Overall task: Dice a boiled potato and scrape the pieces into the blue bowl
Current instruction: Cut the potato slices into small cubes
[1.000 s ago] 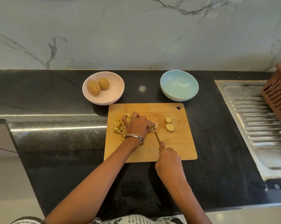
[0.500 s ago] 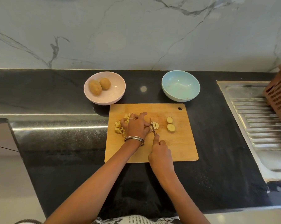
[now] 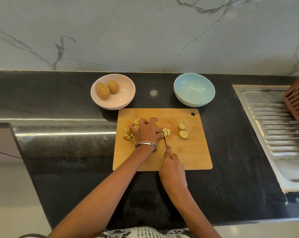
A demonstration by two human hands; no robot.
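On the wooden cutting board (image 3: 188, 152) my left hand (image 3: 145, 131) holds down a sliced potato piece (image 3: 166, 131) with its fingertips. My right hand (image 3: 172, 167) grips a knife (image 3: 165, 140), index finger along its spine, and the blade stands in that piece. A pile of diced potato (image 3: 129, 133) lies at the board's left, partly hidden under my left hand. Two round potato slices (image 3: 182, 130) lie to the right of the blade. The blue bowl (image 3: 194, 91) stands behind the board's right end, holding only tiny crumbs.
A pink bowl (image 3: 123, 102) with two whole unpeeled potatoes (image 3: 107, 89) stands behind the board's left corner. A steel sink drainboard (image 3: 276, 134) lies at the right, with a brown plastic basket (image 3: 298, 98) above it. A marble wall backs the black counter (image 3: 68, 143).
My right hand has slid forward with the knife, and the blade has moved from beside the potato piece into it. My left hand has stayed on the piece.
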